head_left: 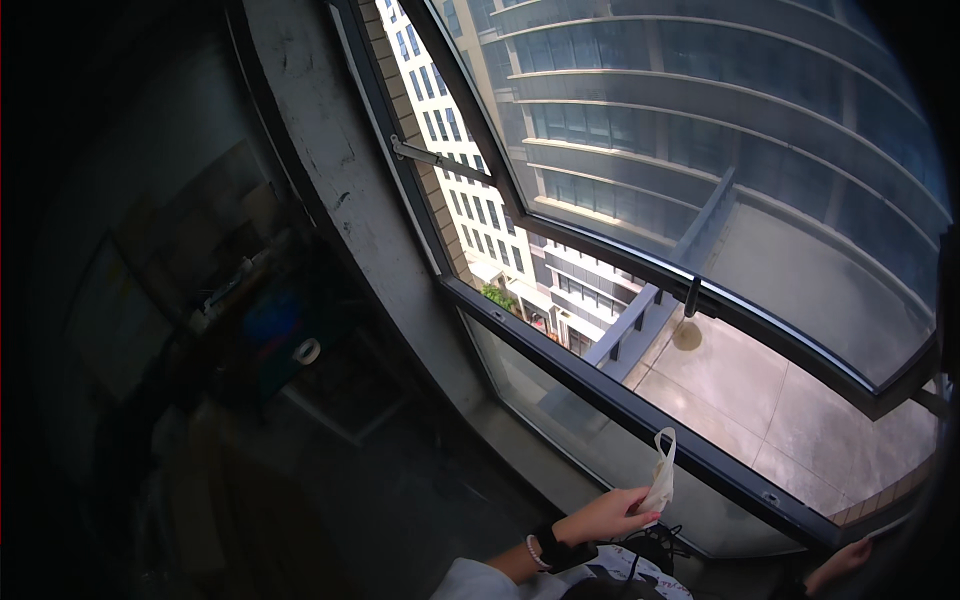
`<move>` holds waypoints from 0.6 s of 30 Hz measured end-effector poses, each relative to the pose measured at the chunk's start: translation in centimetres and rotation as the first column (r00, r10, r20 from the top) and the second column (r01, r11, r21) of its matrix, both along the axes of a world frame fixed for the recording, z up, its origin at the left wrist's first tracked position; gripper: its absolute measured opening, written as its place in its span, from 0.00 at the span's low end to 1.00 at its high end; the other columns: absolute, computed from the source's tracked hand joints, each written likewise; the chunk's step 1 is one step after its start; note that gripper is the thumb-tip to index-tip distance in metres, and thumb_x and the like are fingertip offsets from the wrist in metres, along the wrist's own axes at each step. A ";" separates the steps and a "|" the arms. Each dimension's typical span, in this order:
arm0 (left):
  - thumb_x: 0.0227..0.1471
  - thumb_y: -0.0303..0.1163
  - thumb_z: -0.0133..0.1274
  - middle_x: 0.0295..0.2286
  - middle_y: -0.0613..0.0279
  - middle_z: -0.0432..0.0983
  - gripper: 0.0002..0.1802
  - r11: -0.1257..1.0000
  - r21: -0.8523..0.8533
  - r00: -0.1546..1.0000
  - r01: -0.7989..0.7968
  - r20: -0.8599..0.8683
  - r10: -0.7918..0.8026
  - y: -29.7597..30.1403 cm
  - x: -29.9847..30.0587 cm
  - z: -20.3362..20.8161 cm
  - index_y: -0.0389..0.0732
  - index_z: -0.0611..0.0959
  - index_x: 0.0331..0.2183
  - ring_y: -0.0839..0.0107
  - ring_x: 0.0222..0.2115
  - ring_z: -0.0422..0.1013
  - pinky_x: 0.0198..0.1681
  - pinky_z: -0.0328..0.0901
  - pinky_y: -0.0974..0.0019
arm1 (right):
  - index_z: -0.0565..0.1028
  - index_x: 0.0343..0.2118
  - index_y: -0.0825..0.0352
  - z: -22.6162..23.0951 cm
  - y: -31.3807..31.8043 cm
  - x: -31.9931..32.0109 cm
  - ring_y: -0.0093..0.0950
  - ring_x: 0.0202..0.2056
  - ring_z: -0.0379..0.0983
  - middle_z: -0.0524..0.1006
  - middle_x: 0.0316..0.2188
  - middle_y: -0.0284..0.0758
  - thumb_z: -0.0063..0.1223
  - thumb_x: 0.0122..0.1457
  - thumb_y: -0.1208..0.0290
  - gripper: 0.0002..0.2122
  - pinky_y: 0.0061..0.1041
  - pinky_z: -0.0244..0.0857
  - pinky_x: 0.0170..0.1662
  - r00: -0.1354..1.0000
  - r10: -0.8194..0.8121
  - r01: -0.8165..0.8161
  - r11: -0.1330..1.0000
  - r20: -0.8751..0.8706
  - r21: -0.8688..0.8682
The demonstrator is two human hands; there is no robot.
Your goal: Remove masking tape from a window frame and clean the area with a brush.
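My left hand [618,515], with a dark band and a beaded bracelet at its wrist, is closed on a limp white strip [660,480]. The strip's upper end forms a loop; it looks like thin cloth or a bag handle, and I cannot tell which. Just beyond it runs the dark lower window frame [590,382]. My right hand [840,566] is low at the right, under the frame's corner. Its fingers are partly lost in shadow near a thin pale edge [890,525], and whether it grips that edge is unclear.
An outward-tilted window sash [640,262] hangs ahead, its handle [692,296] at the lower rail and a metal stay arm [440,160] at the left. Outside lie a paved terrace [740,400] and buildings. A dim room with a cluttered desk [270,360] is at left.
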State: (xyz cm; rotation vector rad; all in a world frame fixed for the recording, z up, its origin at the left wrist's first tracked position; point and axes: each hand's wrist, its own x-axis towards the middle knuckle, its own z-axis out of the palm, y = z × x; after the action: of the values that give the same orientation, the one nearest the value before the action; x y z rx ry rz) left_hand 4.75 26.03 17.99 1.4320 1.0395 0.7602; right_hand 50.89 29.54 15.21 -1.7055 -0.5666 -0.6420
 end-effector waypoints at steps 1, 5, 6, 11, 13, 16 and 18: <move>0.52 0.37 0.49 0.27 0.64 0.72 0.20 1.000 -0.002 0.999 -0.023 0.028 0.023 -0.4 -0.2 -0.2 0.35 0.70 0.44 0.81 0.27 0.65 0.33 0.62 0.74 | 0.67 0.36 0.74 0.8 0.1 -1.0 0.39 0.29 0.68 0.71 0.29 0.46 0.48 0.54 0.71 0.11 0.32 0.64 0.36 0.999 -0.023 0.025 0.999 0.034 -0.044; 0.52 0.37 0.49 0.26 0.65 0.72 0.19 0.999 0.010 0.999 -0.038 0.007 0.038 -0.5 -0.8 -1.0 0.36 0.70 0.44 0.81 0.26 0.64 0.31 0.61 0.75 | 0.64 0.35 0.73 2.6 -0.8 -2.7 0.42 0.26 0.67 0.69 0.25 0.46 0.49 0.53 0.69 0.12 0.35 0.63 0.32 0.979 -0.098 0.126 0.980 0.180 -0.155; 0.52 0.37 0.49 0.26 0.65 0.72 0.19 0.999 0.012 0.999 -0.038 0.010 0.038 -0.5 -0.8 -0.9 0.36 0.70 0.44 0.81 0.26 0.64 0.31 0.61 0.75 | 0.64 0.33 0.73 2.3 -0.8 -2.5 0.41 0.25 0.66 0.69 0.24 0.46 0.48 0.54 0.69 0.12 0.35 0.63 0.30 0.966 -0.114 0.155 0.973 0.234 -0.169; 0.53 0.38 0.48 0.25 0.64 0.72 0.19 0.997 0.075 0.999 -0.013 0.054 0.009 -0.2 -0.5 0.1 0.37 0.70 0.44 0.79 0.25 0.65 0.30 0.61 0.73 | 0.65 0.32 0.73 4.4 -1.5 -4.9 0.39 0.21 0.66 0.69 0.21 0.44 0.47 0.55 0.69 0.11 0.33 0.63 0.26 0.980 0.009 0.003 0.998 0.198 -0.060; 0.53 0.39 0.48 0.25 0.63 0.72 0.19 0.996 0.087 0.999 0.002 0.035 -0.005 -0.1 -0.4 0.7 0.37 0.70 0.43 0.78 0.25 0.66 0.30 0.61 0.73 | 0.66 0.31 0.73 4.9 -1.8 -4.8 0.41 0.21 0.67 0.70 0.21 0.45 0.45 0.55 0.70 0.10 0.35 0.64 0.26 0.958 0.003 0.034 0.992 0.286 -0.123; 0.53 0.39 0.47 0.25 0.62 0.73 0.18 0.996 0.084 1.000 0.024 0.015 -0.026 -0.3 -0.3 0.1 0.36 0.71 0.41 0.76 0.25 0.67 0.30 0.62 0.72 | 0.68 0.28 0.73 3.5 -2.4 -2.4 0.42 0.22 0.69 0.72 0.21 0.47 0.43 0.55 0.70 0.09 0.36 0.64 0.26 0.915 -0.047 0.207 0.907 0.401 -0.367; 0.53 0.38 0.47 0.25 0.61 0.73 0.17 0.997 0.068 0.999 0.047 0.013 -0.048 -0.1 -0.2 -0.6 0.36 0.71 0.40 0.75 0.25 0.68 0.30 0.62 0.72 | 0.69 0.27 0.73 5.4 -3.3 -3.6 0.43 0.22 0.69 0.72 0.21 0.47 0.42 0.55 0.71 0.09 0.37 0.64 0.26 0.938 -0.029 0.165 0.914 0.345 -0.371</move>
State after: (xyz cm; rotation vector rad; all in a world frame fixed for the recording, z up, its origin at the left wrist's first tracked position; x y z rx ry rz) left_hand 4.53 25.88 17.43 1.5015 0.9739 0.7766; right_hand 47.32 26.24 20.59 -2.0273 -0.9026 -0.9502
